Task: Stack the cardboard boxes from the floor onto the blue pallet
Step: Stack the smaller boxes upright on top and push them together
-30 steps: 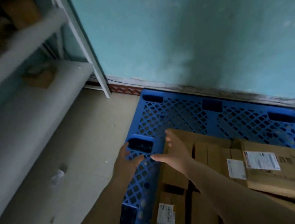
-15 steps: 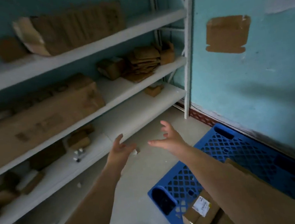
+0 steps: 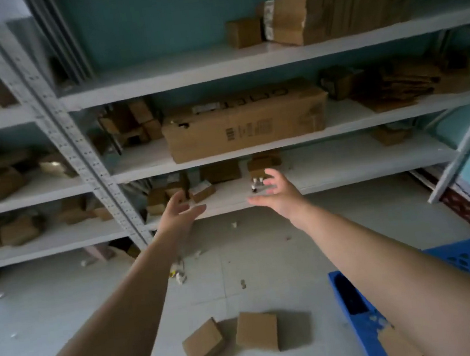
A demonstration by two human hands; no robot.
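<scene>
Between loads, by the look of it: fetch step, nothing in hand. Left hand and right hand both empty, fingers loosely spread, held apart in air before shelving. Two small cardboard boxes on floor, near bottom edge of view, touching or nearly so, just left of blue pallet corner. Pallet mostly out of view at lower right. Next move likely: look down, stoop, reach low, grip one box or both, carry right onto pallet deck.

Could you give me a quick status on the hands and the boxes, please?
Left hand and right hand open, empty. Two boxes on floor beside pallet. Nothing in the way.
</scene>
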